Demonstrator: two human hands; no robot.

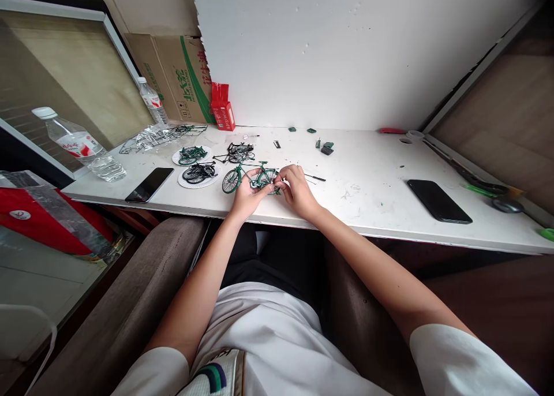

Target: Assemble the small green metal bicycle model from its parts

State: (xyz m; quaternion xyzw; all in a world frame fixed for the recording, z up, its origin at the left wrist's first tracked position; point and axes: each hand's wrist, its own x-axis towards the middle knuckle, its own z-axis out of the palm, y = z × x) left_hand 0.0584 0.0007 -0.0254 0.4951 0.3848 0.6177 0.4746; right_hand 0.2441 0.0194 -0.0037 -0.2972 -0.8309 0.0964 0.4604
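A small green model bicycle [262, 166] is held upright above the front part of the white table. My left hand [248, 197] grips it from below around the middle of the frame, with the front wheel sticking out to the left. At the rear wheel, my right hand [296, 189] has its thumb and forefinger pinched together. Whatever sits between those fingertips is too small to make out. Just behind lie black bicycle parts [240, 151]. Two white plates hold green parts [191, 154] and black parts [199, 173].
Phones lie at the left [149, 185] and right [440, 201]. Water bottles [82, 148], a red box [223, 110] and a cardboard box [177, 78] stand at the left. A thin screwdriver [315, 177], small green pieces [328, 146] and part frames [164, 136] lie on the table [367, 182].
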